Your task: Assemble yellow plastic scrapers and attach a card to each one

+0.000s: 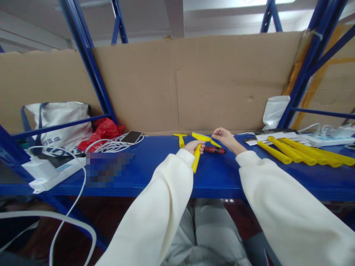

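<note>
My left hand (pixel 195 146) is wrapped round the handle of a yellow T-shaped scraper (pixel 196 162), its wide head (pixel 200 137) pointing away from me and its handle end towards me. My right hand (pixel 224 136) hovers just right of the scraper head, thumb and fingertips pinched together. Whatever is between those fingertips is too small to make out. Below them is a thin yellow piece (pixel 215 143). A dark red and black screwdriver-like tool (pixel 215 150) lies on the blue table between my hands. Behind my left hand rests another yellow T-shaped scraper (pixel 181 141).
Several yellow tubular handles (pixel 291 151) lie at the right, beside a white power strip (pixel 330 139). At the left are a phone (pixel 132 137) on coiled white cable, a red plastic bag (pixel 104 133), a cloth bag (pixel 61 123) and a charger (pixel 41 170). Cardboard (pixel 177 85) stands behind.
</note>
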Motion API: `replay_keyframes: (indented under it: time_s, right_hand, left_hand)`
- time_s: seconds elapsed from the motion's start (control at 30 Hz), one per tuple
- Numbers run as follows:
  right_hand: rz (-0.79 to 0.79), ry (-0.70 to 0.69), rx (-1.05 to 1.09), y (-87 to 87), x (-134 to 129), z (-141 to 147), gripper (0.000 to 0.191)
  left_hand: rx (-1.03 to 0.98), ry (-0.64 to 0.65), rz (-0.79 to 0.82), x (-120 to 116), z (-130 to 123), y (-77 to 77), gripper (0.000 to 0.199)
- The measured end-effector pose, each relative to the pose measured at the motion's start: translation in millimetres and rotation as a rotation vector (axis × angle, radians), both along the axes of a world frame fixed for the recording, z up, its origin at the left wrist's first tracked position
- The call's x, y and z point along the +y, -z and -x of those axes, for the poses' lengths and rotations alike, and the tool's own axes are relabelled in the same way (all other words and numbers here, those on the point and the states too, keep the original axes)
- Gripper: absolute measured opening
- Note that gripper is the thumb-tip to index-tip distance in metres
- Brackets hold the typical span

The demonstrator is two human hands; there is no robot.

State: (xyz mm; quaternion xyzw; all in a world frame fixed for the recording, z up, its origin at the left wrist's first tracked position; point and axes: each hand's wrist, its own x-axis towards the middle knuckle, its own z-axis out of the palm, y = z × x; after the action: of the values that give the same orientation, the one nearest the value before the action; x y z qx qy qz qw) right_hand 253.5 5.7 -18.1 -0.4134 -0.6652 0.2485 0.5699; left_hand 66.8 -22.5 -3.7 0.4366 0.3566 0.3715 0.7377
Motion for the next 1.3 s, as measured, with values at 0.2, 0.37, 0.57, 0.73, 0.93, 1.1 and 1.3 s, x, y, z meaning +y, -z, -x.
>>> replay_keyframes:
  time_s: [0.2,0.37,0.57,0.73,0.93,1.1,1.3]
  right_hand:
    - [0.048,-0.111,0.043,0.2,-5.2,14.0,0.036]
    - [0.06,-0.108,0.007,-0.8,-6.6,15.5,0.033]
    - [0.083,-0.065,-0.074,-1.1,-8.9,17.0,0.028]
    - [0.115,0.064,-0.079,0.4,-8.1,18.6,0.024]
    - [0.247,0.121,-0.052,-1.4,-10.3,23.2,0.021]
    - [0.265,0.108,-0.113,0.3,-11.8,23.7,0.02]
    - [0.153,0.221,-0.417,-2.1,-12.8,15.1,0.026]
  left_hand:
    - [0.06,0.027,0.028,2.7,-1.0,0.3,0.015]
    - [0.079,0.017,0.041,-2.8,-2.8,-3.6,0.013]
    - [0.12,-0.007,0.048,-13.6,-5.0,-10.5,0.017]
    - [0.127,0.004,0.032,-15.1,-4.7,-11.2,0.018]
    - [0.138,0.014,0.002,-15.9,-5.2,-10.0,0.021]
    - [0.123,0.019,0.002,-16.4,-4.7,-10.5,0.022]
    - [0.056,-0.045,0.043,-11.1,-2.3,-8.2,0.017]
